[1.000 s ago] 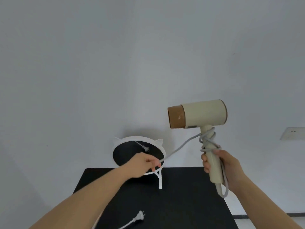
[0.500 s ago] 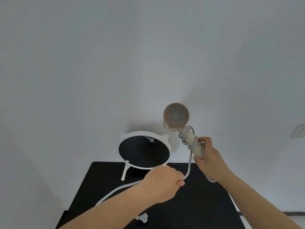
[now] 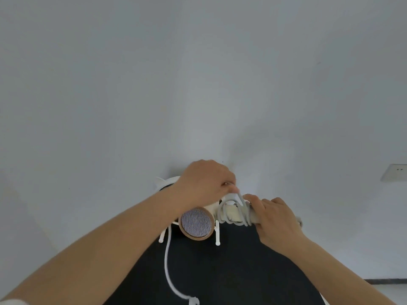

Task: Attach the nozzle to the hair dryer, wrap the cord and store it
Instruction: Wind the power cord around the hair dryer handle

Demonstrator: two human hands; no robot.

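Note:
The cream hair dryer (image 3: 231, 213) is held sideways over the black table, its brown round mesh end (image 3: 196, 223) facing me. My right hand (image 3: 277, 221) grips the handle. The grey cord (image 3: 236, 208) is coiled several times round the handle. My left hand (image 3: 207, 183) pinches the cord just above the handle. The loose cord (image 3: 167, 260) hangs down past my left forearm to the white plug (image 3: 193, 301) near the table's front. No separate nozzle shows.
A white-framed round mirror (image 3: 165, 182) on white legs stands on the black table (image 3: 242, 271) behind the dryer, mostly hidden by my hands. A wall socket (image 3: 395, 175) is at the right. A plain grey wall lies behind.
My left hand rose from low over the table to above the handle, bringing the cord over it. The dryer tipped from upright to sideways, and the plug slid along the table.

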